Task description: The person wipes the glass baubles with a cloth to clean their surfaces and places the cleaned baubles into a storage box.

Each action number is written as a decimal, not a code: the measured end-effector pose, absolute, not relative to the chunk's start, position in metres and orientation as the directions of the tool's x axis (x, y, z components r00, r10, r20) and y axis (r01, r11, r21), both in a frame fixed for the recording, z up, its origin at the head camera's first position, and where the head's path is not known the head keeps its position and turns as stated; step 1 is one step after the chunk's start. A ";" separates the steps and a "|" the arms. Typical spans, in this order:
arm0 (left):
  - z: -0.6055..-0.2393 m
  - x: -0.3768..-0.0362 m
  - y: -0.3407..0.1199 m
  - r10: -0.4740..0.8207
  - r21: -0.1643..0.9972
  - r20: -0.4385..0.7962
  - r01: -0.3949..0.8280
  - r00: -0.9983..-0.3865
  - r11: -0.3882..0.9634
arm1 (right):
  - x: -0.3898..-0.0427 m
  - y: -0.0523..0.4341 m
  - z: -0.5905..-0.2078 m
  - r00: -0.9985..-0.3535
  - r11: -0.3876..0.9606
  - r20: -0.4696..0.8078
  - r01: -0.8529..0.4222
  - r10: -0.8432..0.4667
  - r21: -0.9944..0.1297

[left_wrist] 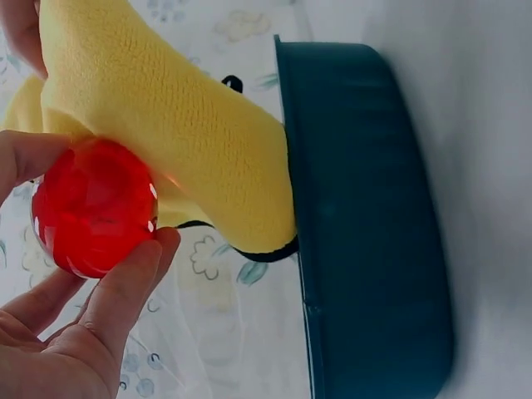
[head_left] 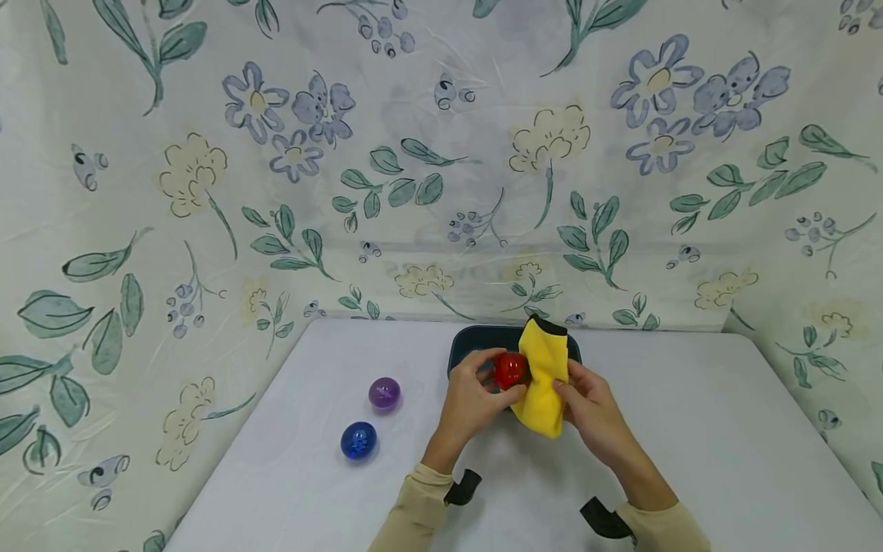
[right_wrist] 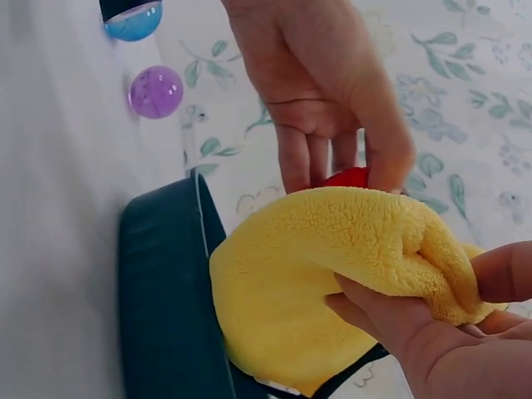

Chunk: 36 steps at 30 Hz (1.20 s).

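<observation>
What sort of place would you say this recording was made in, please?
Probably a staged tabletop recording corner, not a lived-in room: a white table curtained by floral cloth, bearing only a dark tray and coloured balls.

A glossy, translucent red ball [head_left: 511, 370] sits pinched in the fingers of the left hand [head_left: 472, 402], raised above the tabletop's far middle. Pressed against its right side is a fluffy yellow cloth [head_left: 545, 377] with a dark trimmed edge, bunched and draped from the right hand [head_left: 593, 414], hanging over the dark teal tray [head_left: 464, 346].
</observation>
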<state>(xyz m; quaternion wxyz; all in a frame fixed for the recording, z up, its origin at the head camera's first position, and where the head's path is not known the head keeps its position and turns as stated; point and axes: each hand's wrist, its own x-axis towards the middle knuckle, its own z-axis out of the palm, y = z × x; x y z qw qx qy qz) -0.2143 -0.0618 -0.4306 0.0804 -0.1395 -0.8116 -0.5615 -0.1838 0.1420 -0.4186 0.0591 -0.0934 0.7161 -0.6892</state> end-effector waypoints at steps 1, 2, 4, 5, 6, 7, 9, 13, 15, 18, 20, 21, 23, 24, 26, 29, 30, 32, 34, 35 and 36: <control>-0.430 -0.214 -0.062 0.132 0.889 0.291 0.319 -0.948 0.329 | -0.184 0.142 -0.419 -0.976 0.024 0.036 -0.042 -0.217 -0.999; -0.430 -0.214 -0.061 0.129 0.888 0.295 0.321 -0.947 0.328 | -0.185 0.141 -0.420 -0.975 0.017 0.032 -0.037 -0.219 -0.999; -0.429 -0.213 -0.061 0.123 0.885 0.303 0.327 -0.945 0.331 | -0.186 0.140 -0.422 -0.975 0.004 0.027 -0.029 -0.223 -1.000; -0.429 -0.213 -0.060 0.121 0.885 0.308 0.331 -0.944 0.327 | -0.186 0.140 -0.423 -0.974 -0.004 0.026 -0.026 -0.226 -1.000; -0.429 -0.213 -0.060 0.121 0.885 0.312 0.335 -0.942 0.323 | -0.187 0.141 -0.424 -0.973 -0.012 0.025 -0.023 -0.231 -1.000; -0.429 -0.213 -0.060 0.122 0.885 0.316 0.339 -0.941 0.320 | -0.187 0.141 -0.424 -0.972 -0.019 0.024 -0.020 -0.233 -1.000; -0.429 -0.213 -0.059 0.125 0.884 0.320 0.343 -0.939 0.318 | -0.188 0.141 -0.425 -0.971 -0.030 0.019 -0.013 -0.239 -0.999; -0.430 -0.212 -0.057 0.137 0.885 0.318 0.345 -0.938 0.311 | -0.190 0.142 -0.426 -0.970 -0.042 0.005 0.006 -0.243 -0.999; -0.432 -0.211 -0.056 0.146 0.887 0.316 0.346 -0.938 0.305 | -0.190 0.143 -0.426 -0.970 -0.047 -0.005 0.016 -0.242 -0.999; -0.432 -0.210 -0.054 0.160 0.891 0.313 0.347 -0.936 0.291 | -0.191 0.145 -0.425 -0.971 -0.058 -0.014 0.028 -0.240 -0.998; -0.432 -0.210 -0.053 0.169 0.891 0.313 0.350 -0.935 0.288 | -0.192 0.146 -0.425 -0.971 -0.063 -0.015 0.031 -0.240 -0.998; -0.432 -0.209 -0.053 0.174 0.892 0.311 0.350 -0.934 0.286 | -0.192 0.147 -0.425 -0.971 -0.064 -0.015 0.031 -0.240 -0.997; -0.432 -0.208 -0.053 0.185 0.892 0.306 0.349 -0.934 0.288 | -0.192 0.148 -0.424 -0.972 -0.063 -0.013 0.028 -0.237 -0.998; -0.432 -0.208 -0.052 0.190 0.889 0.306 0.351 -0.933 0.293 | -0.192 0.149 -0.424 -0.972 -0.060 -0.011 0.026 -0.234 -0.998; -0.431 -0.208 -0.052 0.199 0.881 0.307 0.357 -0.931 0.311 | -0.193 0.150 -0.424 -0.974 -0.055 -0.008 0.021 -0.226 -0.998; -0.430 -0.208 -0.052 0.210 0.863 0.310 0.367 -0.927 0.347 | -0.193 0.150 -0.424 -0.977 -0.053 -0.004 0.016 -0.212 -0.998; -0.430 -0.207 -0.052 0.213 0.857 0.310 0.369 -0.927 0.359 | -0.193 0.150 -0.424 -0.977 -0.055 -0.004 0.016 -0.211 -0.998; -0.429 -0.206 -0.052 0.221 0.847 0.307 0.372 -0.926 0.379 | -0.193 0.151 -0.423 -0.977 -0.057 -0.004 0.017 -0.212 -0.998; -0.429 -0.206 -0.052 0.231 0.840 0.301 0.372 -0.925 0.394 | -0.193 0.152 -0.423 -0.977 -0.055 -0.004 0.016 -0.213 -0.998; -0.429 -0.206 -0.052 0.238 0.835 0.297 0.373 -0.925 0.404 | -0.193 0.153 -0.423 -0.977 -0.052 -0.002 0.014 -0.215 -0.999; -0.429 -0.206 -0.053 0.246 0.828 0.297 0.377 -0.923 0.415 | -0.193 0.154 -0.424 -0.977 -0.048 0.002 0.009 -0.215 -0.999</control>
